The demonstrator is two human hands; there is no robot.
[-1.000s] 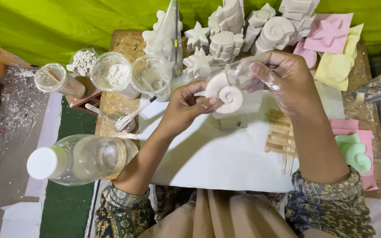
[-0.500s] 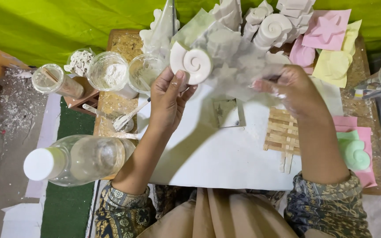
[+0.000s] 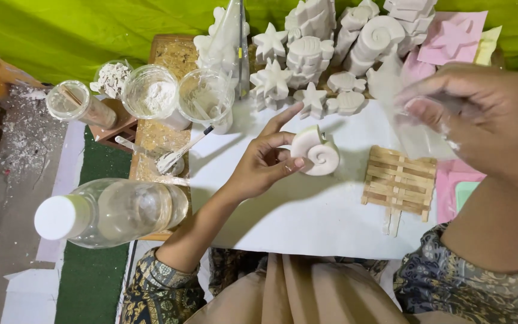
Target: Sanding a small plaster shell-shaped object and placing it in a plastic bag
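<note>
The person's left hand (image 3: 265, 165) is closed loosely around a white plaster cast shaped like a spiral snail shell (image 3: 316, 153), thumb and fingers gripping its rim while the forefinger points away, and holds it just above the white sheet of paper (image 3: 283, 222) that covers the tabletop. The right hand (image 3: 481, 120) is raised closer to the camera and blurred; its fingers pinch a thin, clear plastic piece (image 3: 418, 129), perhaps a wrapper or a soft mould, though the blur leaves its kind uncertain.

Judged from how things lie, the shell cast is already out of whatever formed it and looks whole and dry. Behind it a crowd of finished white plaster figures (image 3: 307, 54), stars, shells and taller shapes, stands in rows at the far edge, so a good share of the casting seems done. Pink and yellow flat moulds (image 3: 451, 39) lie at the far right. The shell has not yet been set down with the others or on the small raft of wooden sticks (image 3: 400, 180) just beside it on the paper.

To the left, three clear plastic cups with white powder and residue (image 3: 151, 93), a smeared spoon (image 3: 175, 159) and a clear plastic bottle with a white cap (image 3: 109, 213) suggest mixing material is at hand.
</note>
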